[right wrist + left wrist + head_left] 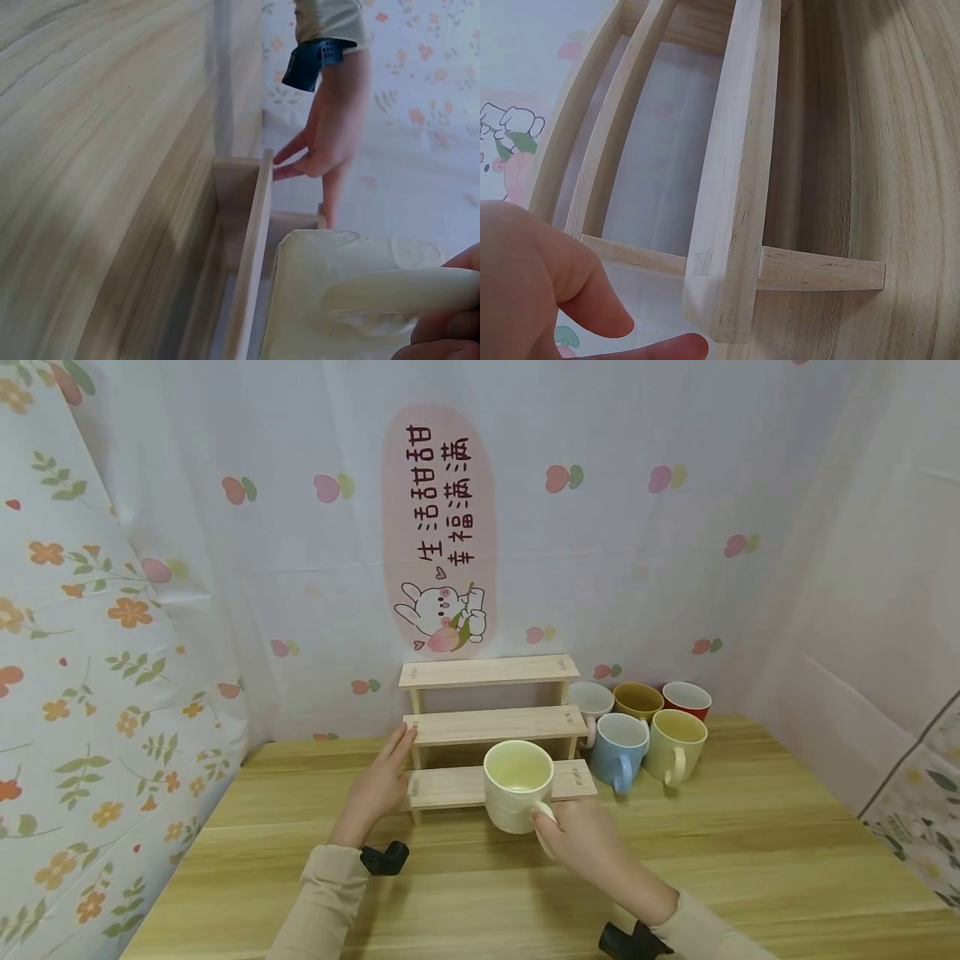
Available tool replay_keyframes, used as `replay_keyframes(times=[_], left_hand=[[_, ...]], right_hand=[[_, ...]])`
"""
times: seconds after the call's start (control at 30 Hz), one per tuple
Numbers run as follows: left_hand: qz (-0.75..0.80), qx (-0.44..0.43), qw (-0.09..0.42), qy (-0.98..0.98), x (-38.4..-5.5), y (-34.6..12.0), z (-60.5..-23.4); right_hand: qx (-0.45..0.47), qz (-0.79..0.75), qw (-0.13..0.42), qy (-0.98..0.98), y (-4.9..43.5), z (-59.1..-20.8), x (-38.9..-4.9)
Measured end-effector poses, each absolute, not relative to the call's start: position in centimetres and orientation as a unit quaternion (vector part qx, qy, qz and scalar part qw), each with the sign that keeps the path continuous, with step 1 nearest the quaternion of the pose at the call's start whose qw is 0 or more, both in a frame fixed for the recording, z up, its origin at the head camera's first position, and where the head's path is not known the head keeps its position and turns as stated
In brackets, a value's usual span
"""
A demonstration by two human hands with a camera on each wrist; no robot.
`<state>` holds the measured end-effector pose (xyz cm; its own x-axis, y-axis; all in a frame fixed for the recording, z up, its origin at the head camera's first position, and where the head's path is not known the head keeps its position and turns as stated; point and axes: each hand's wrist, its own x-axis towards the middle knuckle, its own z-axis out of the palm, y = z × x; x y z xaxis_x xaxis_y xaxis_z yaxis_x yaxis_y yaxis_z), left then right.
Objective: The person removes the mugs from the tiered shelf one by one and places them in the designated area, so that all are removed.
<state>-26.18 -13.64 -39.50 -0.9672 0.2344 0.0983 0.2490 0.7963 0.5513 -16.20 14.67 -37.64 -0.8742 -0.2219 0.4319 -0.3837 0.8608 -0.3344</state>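
Observation:
A pale yellow-green mug (517,789) hangs upright in front of the lowest step of a three-step wooden rack (495,727). By its handle (397,289) my right hand (581,835) grips it. Whether the mug's base touches the step cannot be told. At the rack's left end is my left hand (378,789), fingers extended, fingertips against the end of the middle step. In the left wrist view, thumb and one finger of that hand (540,277) lie beside the rack's end, holding nothing.
Several mugs stand right of the rack: a blue mug (619,747), a yellow mug (675,747), a white mug (590,699), a mustard mug (637,700) and a red mug (687,697). All are on the wooden table (750,852), before a patterned cloth backdrop (600,552).

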Motion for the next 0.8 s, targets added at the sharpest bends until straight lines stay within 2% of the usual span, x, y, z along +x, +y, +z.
replay_keyframes(times=[0.17,0.33,0.7,0.8], left_hand=[[-0.300,-0.140,0.027,-0.943,-25.9,-13.8,-39.4],[-0.299,-0.133,0.015,-0.945,-26.0,-13.8,-39.4],[-0.287,-0.133,0.016,-0.949,-26.1,-13.6,-39.3],[-0.286,-0.133,0.017,-0.949,-26.2,-13.6,-39.4]], right_hand=[[0.140,0.198,0.187,-0.952,16.5,-37.5,-15.5],[0.106,0.201,0.173,-0.958,18.5,-37.5,-14.8],[0.077,0.171,0.222,-0.957,23.3,-38.7,-13.0],[0.059,0.163,0.215,-0.961,24.4,-38.9,-12.6]])
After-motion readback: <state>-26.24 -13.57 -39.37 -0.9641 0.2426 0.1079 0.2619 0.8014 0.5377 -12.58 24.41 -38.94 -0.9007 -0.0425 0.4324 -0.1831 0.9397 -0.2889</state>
